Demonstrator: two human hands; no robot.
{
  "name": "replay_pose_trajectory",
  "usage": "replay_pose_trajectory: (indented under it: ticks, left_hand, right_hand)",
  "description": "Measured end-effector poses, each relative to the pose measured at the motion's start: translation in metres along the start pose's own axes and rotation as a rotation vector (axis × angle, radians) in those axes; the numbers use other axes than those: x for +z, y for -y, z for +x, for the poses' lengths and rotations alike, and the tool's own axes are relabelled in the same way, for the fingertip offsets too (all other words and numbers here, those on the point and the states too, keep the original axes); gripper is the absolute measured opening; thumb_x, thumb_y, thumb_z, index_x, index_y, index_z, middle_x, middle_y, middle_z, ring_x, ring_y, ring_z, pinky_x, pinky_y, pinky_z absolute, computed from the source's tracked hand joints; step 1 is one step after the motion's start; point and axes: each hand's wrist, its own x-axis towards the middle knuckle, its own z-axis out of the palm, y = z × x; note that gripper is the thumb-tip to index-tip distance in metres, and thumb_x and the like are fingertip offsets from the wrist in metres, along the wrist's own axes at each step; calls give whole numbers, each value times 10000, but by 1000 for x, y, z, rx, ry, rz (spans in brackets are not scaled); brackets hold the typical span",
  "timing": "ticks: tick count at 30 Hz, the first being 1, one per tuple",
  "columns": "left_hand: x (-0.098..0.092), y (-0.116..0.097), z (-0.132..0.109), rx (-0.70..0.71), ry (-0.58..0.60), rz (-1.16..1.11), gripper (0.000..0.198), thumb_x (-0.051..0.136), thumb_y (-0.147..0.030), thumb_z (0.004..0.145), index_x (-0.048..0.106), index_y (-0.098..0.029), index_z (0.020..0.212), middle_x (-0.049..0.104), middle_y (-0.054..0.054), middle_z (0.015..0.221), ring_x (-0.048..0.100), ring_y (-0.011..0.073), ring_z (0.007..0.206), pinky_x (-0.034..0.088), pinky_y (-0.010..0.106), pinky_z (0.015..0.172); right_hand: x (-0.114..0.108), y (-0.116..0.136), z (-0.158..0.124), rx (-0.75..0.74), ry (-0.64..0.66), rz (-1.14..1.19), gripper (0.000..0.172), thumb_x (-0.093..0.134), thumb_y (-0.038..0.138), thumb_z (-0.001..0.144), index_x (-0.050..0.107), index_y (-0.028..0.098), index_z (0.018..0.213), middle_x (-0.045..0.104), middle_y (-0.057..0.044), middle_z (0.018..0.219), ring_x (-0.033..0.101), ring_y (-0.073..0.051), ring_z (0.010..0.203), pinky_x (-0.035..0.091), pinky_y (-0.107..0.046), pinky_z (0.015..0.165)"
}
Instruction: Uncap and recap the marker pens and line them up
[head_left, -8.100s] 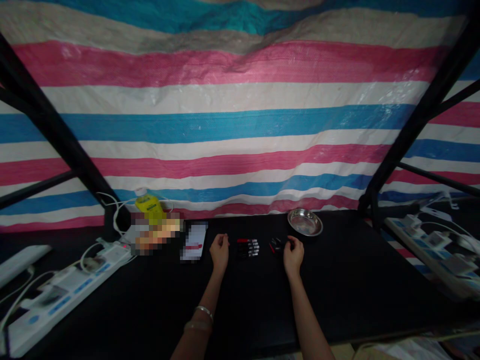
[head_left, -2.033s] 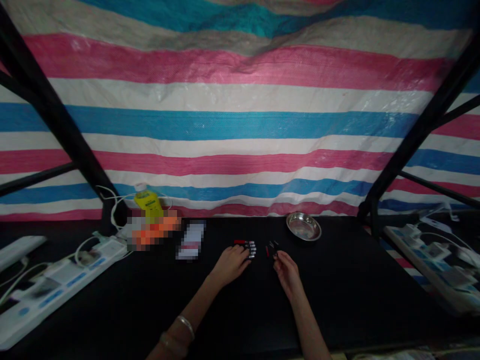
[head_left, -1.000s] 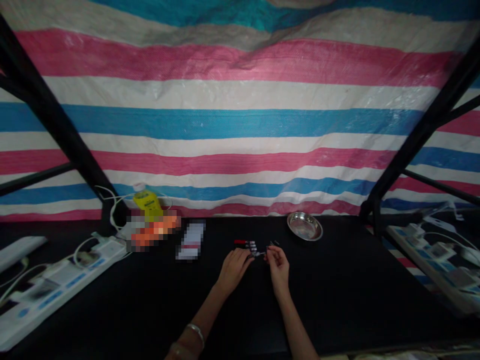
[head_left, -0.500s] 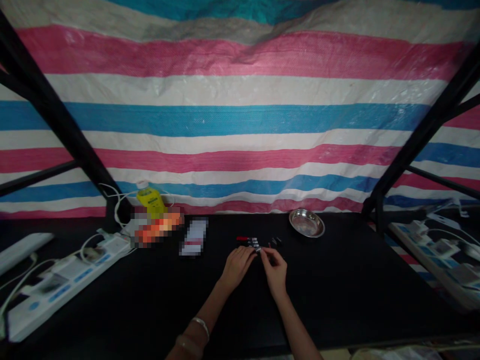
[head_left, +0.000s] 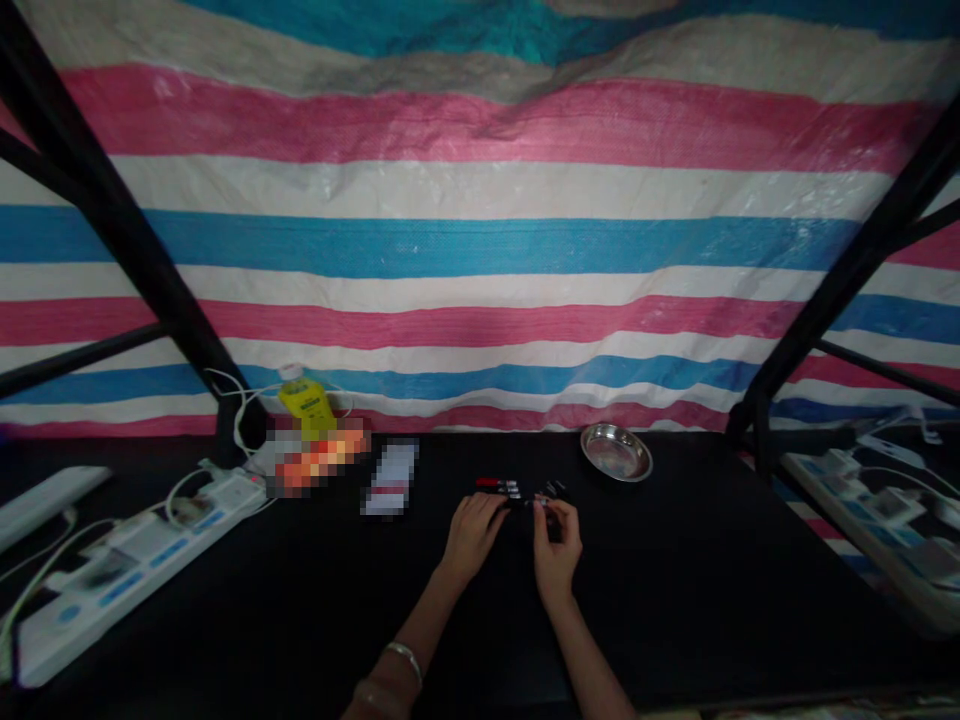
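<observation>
My left hand (head_left: 471, 535) is closed, its thumb and fingers pinching the end of a dark, marker-like stick (head_left: 517, 505). To its right, my right hand (head_left: 559, 545) is closed in a pinch on something small, mostly hidden by the fingertips. A narrow gap separates the two hands. Just beyond my left fingertips lies a red marker (head_left: 491, 483) with a black and white end. Beside it is a black marker (head_left: 510, 490) with white print, partly covered by my left hand. Several small dark pieces (head_left: 556, 488) with pale glints lie behind my right fingers.
A round metal dish (head_left: 616, 453) stands at the back right of the black table (head_left: 300, 620). Left of the hands are a blurred-out phone-like slab (head_left: 391, 478), a blurred orange item (head_left: 322, 460) and a yellow bottle (head_left: 306, 402). Power strips (head_left: 142, 560) with cables line the left side.
My right hand has shifted slightly right, away from my left, so a gap has opened between the fingertips. My left hand has barely moved. The view has tilted slightly.
</observation>
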Motion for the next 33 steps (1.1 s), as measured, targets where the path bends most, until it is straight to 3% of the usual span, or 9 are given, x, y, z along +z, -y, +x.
replay_pose_trajectory:
  ticks: [8,14,21,33]
  left_hand:
    - [-2,3,-1,-62,-34,-58,186,425,-183,891,602,-198,947,671,34,901,604,164,859,449,340,788]
    - [-8,11,-1,-172,-85,-75,128,536,-235,842,659,-229,874,647,27,885,576,180,884,427,351,793]
    - [-28,41,-11,-316,38,-136,76,669,-265,726,711,-260,789,606,13,805,567,182,820,446,341,750]
    - [-23,53,-14,-387,109,-257,104,663,-241,671,700,-232,768,583,27,842,552,198,866,434,357,829]
  right_hand:
    - [-2,0,0,28,-17,-24,235,625,399,752,572,180,820,624,-44,807,584,-172,788,406,-262,681]
    - [-6,-9,9,48,15,-32,245,594,428,766,589,184,784,590,-31,778,568,-170,767,424,-293,730]
    - [-9,-18,16,-100,189,-283,156,675,393,694,668,243,653,655,-56,908,497,-251,988,316,-411,907]
    - [-9,-23,10,-190,283,-632,152,589,322,759,687,227,694,593,-86,1026,434,-275,1059,346,-419,875]
